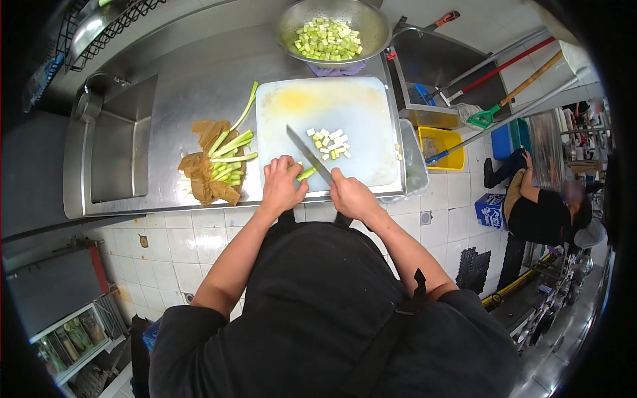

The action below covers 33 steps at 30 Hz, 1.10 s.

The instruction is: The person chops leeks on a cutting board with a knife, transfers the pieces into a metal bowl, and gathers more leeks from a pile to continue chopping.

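My right hand (353,195) grips the handle of a kitchen knife (306,152), its long blade angled up and left across the white cutting board (279,132). Under the curled fingers of my left hand (282,186), a pale green celery stalk (306,174) is pressed to the board's near edge, its end showing beside the blade. Just right of the knife lies a loose cluster of diced celery (332,143). To the left of the board, several whole celery stalks (229,169) rest on crumpled brown paper (192,166).
A metal colander (288,43) of diced celery stands behind the board, on a purple cloth (338,69). Sinks (119,152) are at left and back right. Right of the counter are a yellow bucket (452,159) and long-handled tools (531,77). A person (547,205) sits far right.
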Each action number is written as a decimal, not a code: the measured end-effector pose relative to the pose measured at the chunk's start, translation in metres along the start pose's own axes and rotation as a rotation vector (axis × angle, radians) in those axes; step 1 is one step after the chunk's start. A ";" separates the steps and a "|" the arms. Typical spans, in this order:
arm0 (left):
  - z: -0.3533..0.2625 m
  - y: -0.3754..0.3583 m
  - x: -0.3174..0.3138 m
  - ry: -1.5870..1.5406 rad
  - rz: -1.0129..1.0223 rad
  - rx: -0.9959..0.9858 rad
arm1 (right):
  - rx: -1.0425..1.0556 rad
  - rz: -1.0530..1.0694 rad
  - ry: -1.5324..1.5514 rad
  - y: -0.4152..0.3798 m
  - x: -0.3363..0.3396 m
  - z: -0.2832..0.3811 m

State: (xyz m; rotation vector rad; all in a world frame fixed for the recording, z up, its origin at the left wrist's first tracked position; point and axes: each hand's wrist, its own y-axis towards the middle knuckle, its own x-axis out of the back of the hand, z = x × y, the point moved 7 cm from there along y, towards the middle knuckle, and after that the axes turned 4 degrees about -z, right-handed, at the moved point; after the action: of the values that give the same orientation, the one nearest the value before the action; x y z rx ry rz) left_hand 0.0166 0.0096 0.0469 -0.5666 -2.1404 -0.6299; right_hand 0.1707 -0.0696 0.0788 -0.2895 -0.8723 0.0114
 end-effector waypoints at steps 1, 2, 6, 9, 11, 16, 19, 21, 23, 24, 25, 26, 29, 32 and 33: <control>0.002 0.000 0.001 -0.015 -0.004 0.014 | 0.021 0.044 -0.025 0.002 -0.003 -0.001; 0.003 0.000 0.001 -0.015 -0.004 0.011 | 0.042 0.088 -0.050 0.003 -0.006 -0.002; 0.003 0.001 0.002 -0.011 -0.006 0.010 | -0.039 0.045 -0.028 0.003 -0.003 -0.009; 0.003 0.003 0.000 -0.015 -0.016 0.004 | -0.118 -0.025 -0.027 0.003 0.006 -0.018; 0.002 0.002 -0.001 -0.024 -0.018 0.002 | -0.071 0.070 -0.047 -0.002 0.008 -0.007; 0.002 0.004 -0.002 -0.033 -0.010 0.013 | -0.058 0.146 -0.122 -0.022 0.002 0.016; 0.001 0.003 -0.002 -0.022 -0.033 0.000 | -0.087 0.159 -0.137 -0.015 -0.019 0.006; 0.003 0.002 -0.004 -0.021 -0.042 -0.015 | -0.041 0.070 -0.078 0.004 -0.033 0.001; 0.003 0.002 -0.003 -0.018 -0.052 -0.028 | -0.022 0.069 -0.042 0.031 -0.035 -0.001; 0.004 0.000 -0.003 -0.031 -0.033 -0.008 | -0.006 0.067 0.001 0.041 -0.034 0.000; 0.005 0.002 -0.002 -0.042 -0.014 0.006 | 0.016 0.059 0.019 0.046 -0.030 -0.001; 0.004 0.004 0.000 -0.036 -0.015 -0.007 | 0.018 0.047 0.024 0.046 -0.025 -0.004; 0.009 0.002 -0.005 -0.045 -0.034 0.020 | -0.044 0.056 0.019 0.029 -0.005 -0.018; 0.011 0.001 -0.012 -0.020 0.053 0.032 | -0.138 -0.011 0.047 0.019 0.002 -0.043; 0.007 0.002 -0.010 -0.021 0.051 0.036 | -0.159 -0.038 0.036 0.018 0.004 -0.046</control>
State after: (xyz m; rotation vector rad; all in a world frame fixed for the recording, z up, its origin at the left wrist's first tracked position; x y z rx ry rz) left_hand 0.0195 0.0134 0.0351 -0.6086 -2.1455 -0.5587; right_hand 0.2101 -0.0635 0.0490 -0.4205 -0.8445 -0.0989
